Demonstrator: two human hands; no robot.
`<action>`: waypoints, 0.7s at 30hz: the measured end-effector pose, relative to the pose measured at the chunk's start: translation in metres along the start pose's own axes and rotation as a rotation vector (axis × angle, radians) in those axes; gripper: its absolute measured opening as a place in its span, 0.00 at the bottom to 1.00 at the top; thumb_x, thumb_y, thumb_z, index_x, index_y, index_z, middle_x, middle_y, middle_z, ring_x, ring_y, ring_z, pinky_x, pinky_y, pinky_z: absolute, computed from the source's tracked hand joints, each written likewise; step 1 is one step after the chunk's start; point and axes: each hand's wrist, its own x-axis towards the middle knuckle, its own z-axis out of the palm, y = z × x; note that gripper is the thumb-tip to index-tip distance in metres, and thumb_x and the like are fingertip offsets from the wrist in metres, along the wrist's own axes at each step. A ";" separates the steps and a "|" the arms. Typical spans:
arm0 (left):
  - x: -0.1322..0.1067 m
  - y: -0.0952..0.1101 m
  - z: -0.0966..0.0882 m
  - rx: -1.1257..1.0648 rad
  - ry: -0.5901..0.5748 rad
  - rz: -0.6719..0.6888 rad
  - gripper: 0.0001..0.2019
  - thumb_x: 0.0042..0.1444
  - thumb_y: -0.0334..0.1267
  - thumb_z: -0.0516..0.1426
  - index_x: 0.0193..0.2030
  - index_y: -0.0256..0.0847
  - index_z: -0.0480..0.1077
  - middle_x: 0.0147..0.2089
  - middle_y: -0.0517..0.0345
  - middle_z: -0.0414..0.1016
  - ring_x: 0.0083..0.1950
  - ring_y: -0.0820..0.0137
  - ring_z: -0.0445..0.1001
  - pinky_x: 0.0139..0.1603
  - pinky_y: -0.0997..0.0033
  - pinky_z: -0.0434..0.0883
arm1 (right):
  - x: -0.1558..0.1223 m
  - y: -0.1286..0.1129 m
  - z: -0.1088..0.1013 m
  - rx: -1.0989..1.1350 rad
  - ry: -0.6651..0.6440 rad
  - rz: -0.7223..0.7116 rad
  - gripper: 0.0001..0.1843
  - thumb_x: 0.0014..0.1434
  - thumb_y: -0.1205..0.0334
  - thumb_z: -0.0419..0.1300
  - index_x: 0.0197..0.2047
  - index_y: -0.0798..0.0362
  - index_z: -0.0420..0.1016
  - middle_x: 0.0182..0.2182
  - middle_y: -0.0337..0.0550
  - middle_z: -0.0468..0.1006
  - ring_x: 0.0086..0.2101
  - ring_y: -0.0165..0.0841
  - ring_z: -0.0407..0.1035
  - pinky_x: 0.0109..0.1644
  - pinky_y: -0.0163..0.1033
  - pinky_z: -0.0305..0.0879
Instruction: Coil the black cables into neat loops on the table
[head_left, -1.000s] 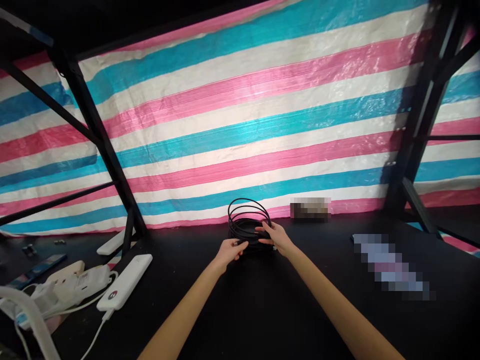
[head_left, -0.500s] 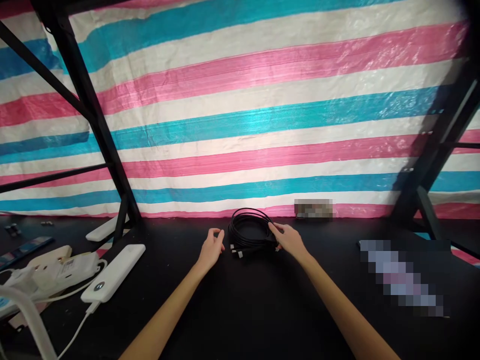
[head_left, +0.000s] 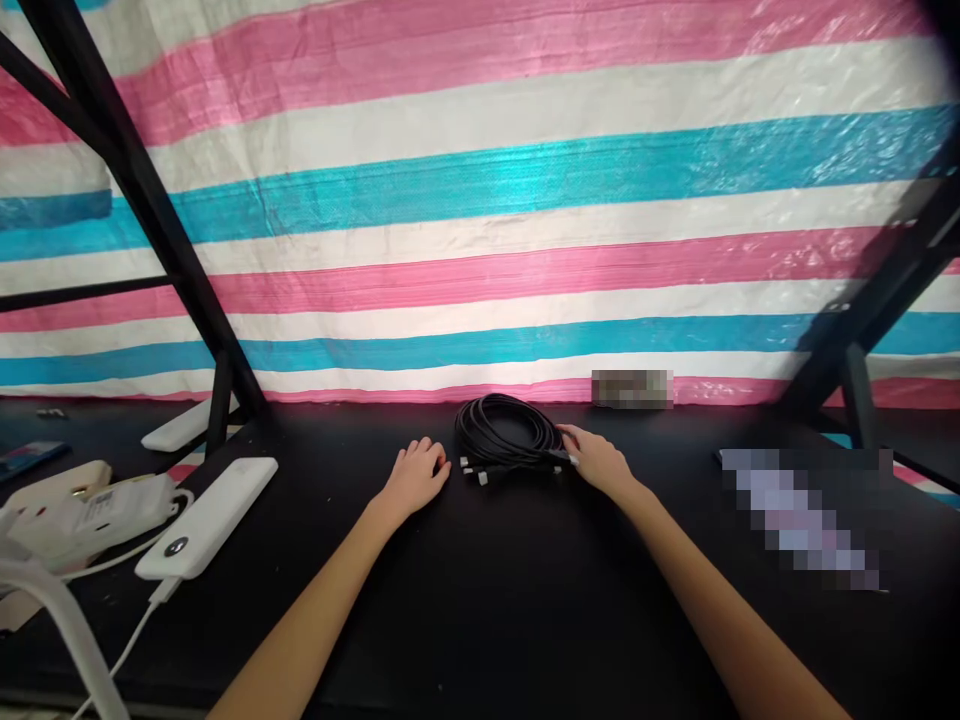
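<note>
A bundle of black cables [head_left: 502, 455] lies coiled on the black tabletop in front of me. Several light-coloured plug ends stick out along its near edge. To the left of the coil, my left hand [head_left: 414, 474] rests palm down on the table, fingers apart and holding nothing. On the other side, my right hand [head_left: 600, 459] lies against the coil's right edge with its fingers stretched out. Its fingertips are at the cables but not wrapped round them, as far as I can see.
At left, a white power bank [head_left: 210, 520] with a plugged-in cable lies near a white power strip [head_left: 112, 515]. A blurred-out flat item [head_left: 799, 520] is at right. Behind stand a small blurred object [head_left: 632, 389], a striped sheet [head_left: 480, 230] and black frame legs [head_left: 187, 265].
The coil's raised loops have settled down onto the table. My right hand has eased off its edge, and my left hand has flattened onto the tabletop. The view has tilted down slightly.
</note>
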 end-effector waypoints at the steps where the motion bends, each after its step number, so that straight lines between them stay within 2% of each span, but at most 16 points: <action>1: -0.001 0.001 0.001 0.019 0.005 0.007 0.11 0.59 0.41 0.45 0.35 0.41 0.65 0.41 0.51 0.67 0.45 0.61 0.65 0.45 0.60 0.61 | 0.000 0.000 0.001 -0.004 -0.001 -0.002 0.22 0.63 0.58 0.44 0.56 0.50 0.67 0.47 0.53 0.74 0.44 0.48 0.70 0.44 0.47 0.62; 5: -0.002 0.004 0.004 0.083 0.016 0.035 0.11 0.60 0.40 0.44 0.35 0.40 0.64 0.41 0.50 0.67 0.45 0.60 0.65 0.44 0.61 0.61 | 0.001 0.001 0.002 0.026 0.009 -0.006 0.22 0.62 0.59 0.45 0.56 0.50 0.68 0.50 0.51 0.73 0.47 0.47 0.68 0.47 0.47 0.61; 8: -0.002 0.005 0.007 0.114 0.020 0.055 0.11 0.60 0.40 0.44 0.35 0.40 0.64 0.42 0.50 0.67 0.45 0.60 0.66 0.43 0.61 0.61 | 0.003 0.004 0.003 0.095 0.024 0.018 0.22 0.61 0.57 0.47 0.55 0.50 0.70 0.49 0.51 0.74 0.45 0.47 0.69 0.46 0.47 0.61; 12: -0.002 0.006 0.008 0.137 0.029 0.074 0.11 0.60 0.40 0.43 0.36 0.39 0.64 0.41 0.50 0.67 0.44 0.60 0.66 0.43 0.61 0.61 | 0.007 0.009 0.003 0.274 -0.014 0.067 0.24 0.61 0.50 0.47 0.44 0.55 0.78 0.31 0.49 0.78 0.27 0.37 0.72 0.33 0.39 0.65; 14: -0.003 0.006 0.008 0.145 0.034 0.078 0.11 0.60 0.39 0.43 0.35 0.40 0.64 0.41 0.51 0.67 0.44 0.60 0.66 0.43 0.62 0.62 | 0.008 0.010 0.004 0.396 -0.040 0.075 0.25 0.61 0.49 0.46 0.42 0.57 0.78 0.28 0.47 0.77 0.21 0.31 0.68 0.26 0.34 0.63; 18: -0.003 0.005 0.009 0.164 0.048 0.075 0.11 0.61 0.40 0.43 0.35 0.40 0.64 0.40 0.52 0.67 0.43 0.61 0.66 0.42 0.62 0.62 | 0.007 0.006 0.005 0.633 -0.055 0.054 0.22 0.60 0.56 0.49 0.55 0.55 0.70 0.40 0.46 0.76 0.23 0.24 0.66 0.21 0.27 0.59; 21: -0.003 0.005 0.009 0.178 0.052 0.076 0.11 0.61 0.40 0.44 0.34 0.41 0.63 0.40 0.52 0.67 0.43 0.62 0.66 0.42 0.63 0.62 | 0.005 0.003 0.006 0.742 -0.072 0.028 0.24 0.59 0.60 0.51 0.58 0.55 0.66 0.35 0.45 0.76 0.20 0.22 0.61 0.19 0.26 0.56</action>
